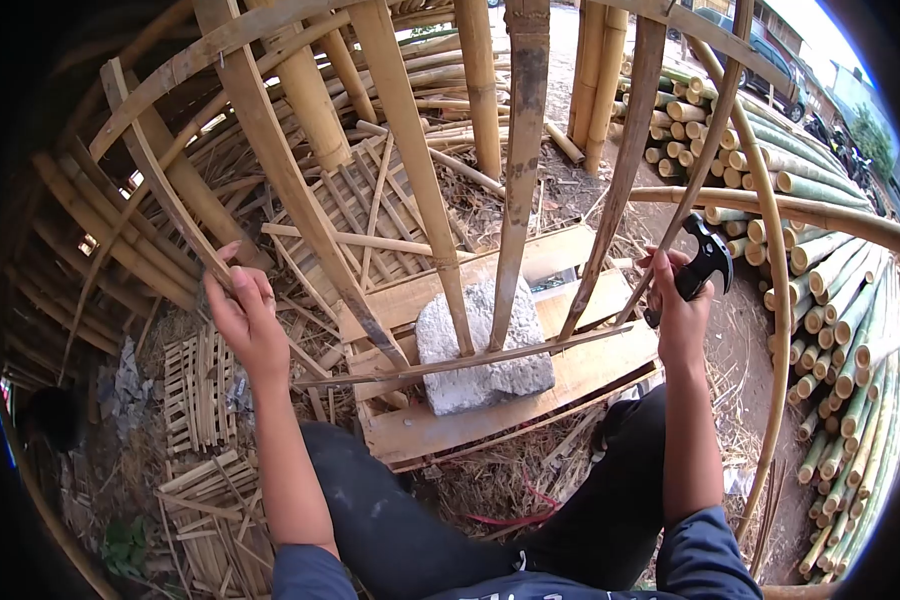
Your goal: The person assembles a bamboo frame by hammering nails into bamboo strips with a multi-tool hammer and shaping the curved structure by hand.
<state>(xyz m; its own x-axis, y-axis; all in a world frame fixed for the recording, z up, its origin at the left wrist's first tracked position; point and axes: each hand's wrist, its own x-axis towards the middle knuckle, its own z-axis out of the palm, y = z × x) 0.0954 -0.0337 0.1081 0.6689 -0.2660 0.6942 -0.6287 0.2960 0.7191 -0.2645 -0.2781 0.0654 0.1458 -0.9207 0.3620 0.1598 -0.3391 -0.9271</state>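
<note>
Bamboo slats meet a lower crosspiece crossing over our pale block, likely for firm backing. Our left hand pinches the left outer slat, seemingly to steady it; our right hand curls round the black hammer against the right outer slat. The slatted frame spans between them.

Open gaps between bamboo slats, crosspiece barrier below.

Daylight, brightest at far right; pale sky washed out. Left side: dim, shadowed. Flat-slatted yellow-brown bamboo frame, centre: fairly sharp. Strong fisheye curvature; black rounded border, partly blue-fringed.
</note>
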